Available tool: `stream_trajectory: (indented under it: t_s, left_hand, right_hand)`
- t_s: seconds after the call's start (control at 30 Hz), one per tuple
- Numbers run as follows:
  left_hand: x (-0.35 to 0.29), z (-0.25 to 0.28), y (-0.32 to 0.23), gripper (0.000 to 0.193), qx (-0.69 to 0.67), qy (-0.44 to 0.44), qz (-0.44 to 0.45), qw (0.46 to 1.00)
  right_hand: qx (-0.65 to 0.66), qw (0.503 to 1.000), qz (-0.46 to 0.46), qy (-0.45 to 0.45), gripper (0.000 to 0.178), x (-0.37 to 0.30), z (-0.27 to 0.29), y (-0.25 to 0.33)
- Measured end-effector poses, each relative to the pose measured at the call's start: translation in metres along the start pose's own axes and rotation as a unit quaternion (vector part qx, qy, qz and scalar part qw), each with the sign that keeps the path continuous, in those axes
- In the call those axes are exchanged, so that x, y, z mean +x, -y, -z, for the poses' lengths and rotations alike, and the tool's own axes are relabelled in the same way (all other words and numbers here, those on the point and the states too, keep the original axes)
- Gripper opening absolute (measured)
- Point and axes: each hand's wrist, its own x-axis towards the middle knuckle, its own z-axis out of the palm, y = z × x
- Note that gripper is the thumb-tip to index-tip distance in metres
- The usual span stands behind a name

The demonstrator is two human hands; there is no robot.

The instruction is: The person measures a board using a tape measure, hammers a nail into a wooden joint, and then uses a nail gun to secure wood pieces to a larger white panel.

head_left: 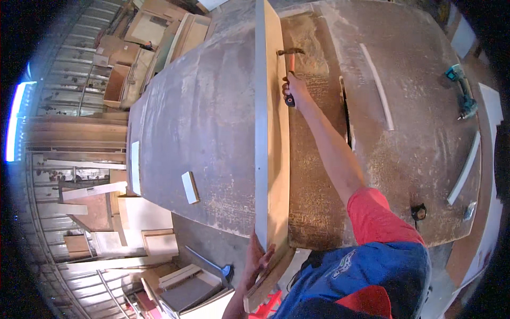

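My right hand point(297, 91) is wrapped round the handle of a claw hammer point(291, 61) with a dark grip and an orange shaft. The hammer's head is beside the inner face of a long wooden board assembly point(274, 159), near its far end. This assembly has a pale grey outer face and stands on edge across the worktable. At its near end, my left hand point(256, 260) grips the edge, the fingers curled over onto the bare wood side. Whether the hammer's head touches the wood I cannot tell.
The large brown worktable point(223, 133) carries a small white block point(189, 187), a long pale strip point(377, 87) and a curved strip point(465, 169) on the right. A teal power drill point(464, 93) and a tape measure point(419, 212) lie there too. Wood offcuts point(146, 26) crowd the left.
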Motion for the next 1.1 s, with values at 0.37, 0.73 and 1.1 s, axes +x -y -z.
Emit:
stream_trajectory:
  t_s: [0.37,0.73,1.1]
  left_hand:
    - [0.003,0.003,-0.002,0.089,0.041,0.007,-0.004,0.999]
    - [-0.002,0.009,0.011,0.086,-0.024,0.022,0.01,0.999]
    - [-0.004,0.084,0.036,0.09,-0.058,0.021,-0.037,0.997]
  right_hand:
    - [-0.002,0.998,-0.048,0.033,0.025,0.007,-0.005,-0.013]
    - [-0.059,0.998,0.011,0.024,0.024,-0.082,0.044,-0.026]
    - [-0.47,0.819,0.194,-0.266,0.019,-0.323,0.338,0.04]
